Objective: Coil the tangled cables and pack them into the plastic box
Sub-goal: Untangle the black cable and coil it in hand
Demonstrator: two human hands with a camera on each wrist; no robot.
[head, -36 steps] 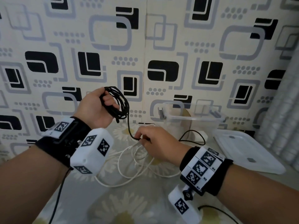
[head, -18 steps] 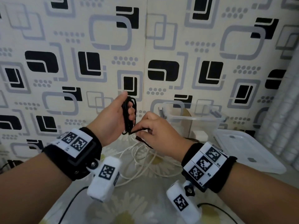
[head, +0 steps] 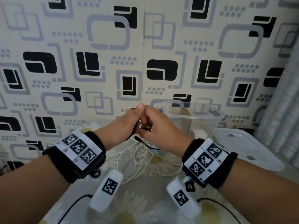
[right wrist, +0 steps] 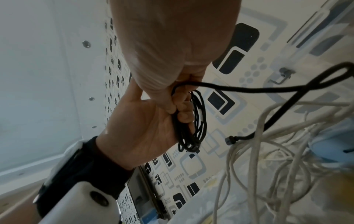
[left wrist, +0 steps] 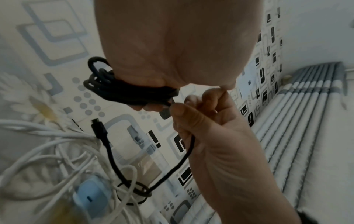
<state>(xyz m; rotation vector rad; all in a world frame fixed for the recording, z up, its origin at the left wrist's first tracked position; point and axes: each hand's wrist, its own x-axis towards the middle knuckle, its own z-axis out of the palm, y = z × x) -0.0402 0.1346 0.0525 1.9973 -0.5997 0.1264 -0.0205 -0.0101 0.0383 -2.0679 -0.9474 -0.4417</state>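
Observation:
A black cable coil (left wrist: 130, 92) sits in the curled fingers of my left hand (head: 129, 125), held up in front of the wall; the same coil (right wrist: 193, 121) shows in the right wrist view. My right hand (head: 153, 126) touches the left one and pinches the cable's loose tail (left wrist: 172, 159) right at the coil. The tail droops to the table, and its black plug (left wrist: 98, 127) hangs free. A tangle of white cables (head: 142, 160) lies on the table below both hands. The clear plastic box (head: 202, 117) stands open behind my right hand.
The box's white lid (head: 249, 147) lies flat at the right, beside a curtain. A white-blue charger (left wrist: 91, 198) rests among the white cables. The patterned wall stands close behind the table. A white adapter (head: 198, 132) sits by the box.
My right hand rose from the table with the black tail and met the left hand. The left hand moved right and down, and the wide coil is now squeezed into a narrow bundle.

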